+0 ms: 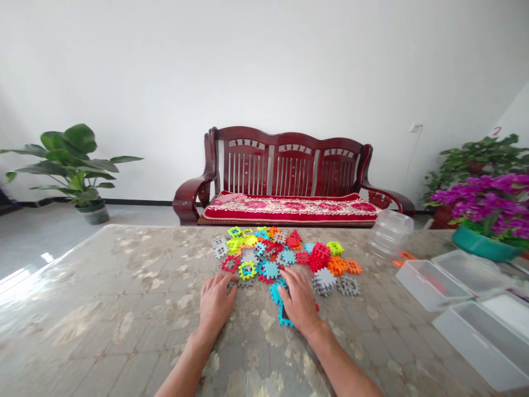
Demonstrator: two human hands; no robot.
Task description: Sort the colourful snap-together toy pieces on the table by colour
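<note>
A pile of colourful plastic interlocking tiles [250, 256] with toothed edges is spread on the table. My left hand [217, 300] lies flat on the tabletop at the pile's near left edge, fingers stretched out, its index fingertip by a grey tile. My right hand [300, 298] rests over the near side of the pile with fingers apart. Its thumb and index finger reach blue tiles [275, 293], and another blue tile [285, 315] is partly under the palm. Right of it sit a red stack [320, 257], grey tiles [324, 280] and orange tiles [338, 266].
Clear plastic boxes [430, 281] stand open at the right, near a clear rounded container [390, 234]. Purple flowers in a teal pot [485, 245] stand behind them. A wooden bench [289, 165] is beyond the table [124, 309]. A potted plant [78, 165] is at the left.
</note>
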